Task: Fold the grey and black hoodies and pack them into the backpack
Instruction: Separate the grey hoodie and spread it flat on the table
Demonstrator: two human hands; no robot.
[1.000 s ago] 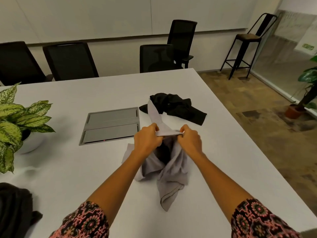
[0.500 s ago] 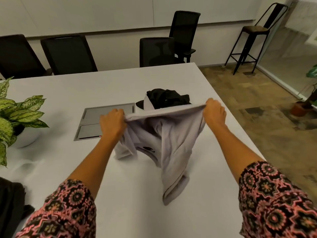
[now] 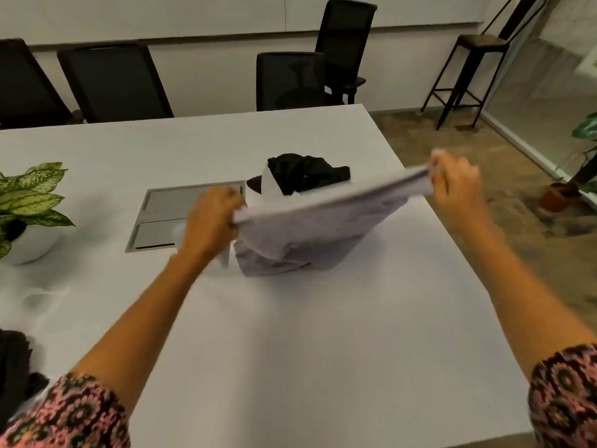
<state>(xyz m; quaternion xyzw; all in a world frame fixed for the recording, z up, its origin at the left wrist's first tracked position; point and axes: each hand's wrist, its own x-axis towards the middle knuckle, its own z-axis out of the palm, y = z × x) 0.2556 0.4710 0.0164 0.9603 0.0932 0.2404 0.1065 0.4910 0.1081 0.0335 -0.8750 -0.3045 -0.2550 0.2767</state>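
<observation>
Grey hoodie (image 3: 310, 231) stretched left-to-right above the table (image 3: 290, 350), one edge pinched shut in left hand (image 3: 211, 218) and right hand (image 3: 458, 182) (right higher, farther), lower cloth touching down between them, black hoodie (image 3: 307, 171) just behind.

2 hoodies: grey hoodie (image 3: 307, 234), black hoodie (image 3: 307, 171); 2 hands; 4 chairs; 1 stool (image 3: 475, 59).

wall (image 3: 226, 14): white | chairs (image 3: 113, 79): 4, black | stool (image 3: 478, 59): black | floor (image 3: 533, 253): brown | table (image 3: 290, 350): white
</observation>
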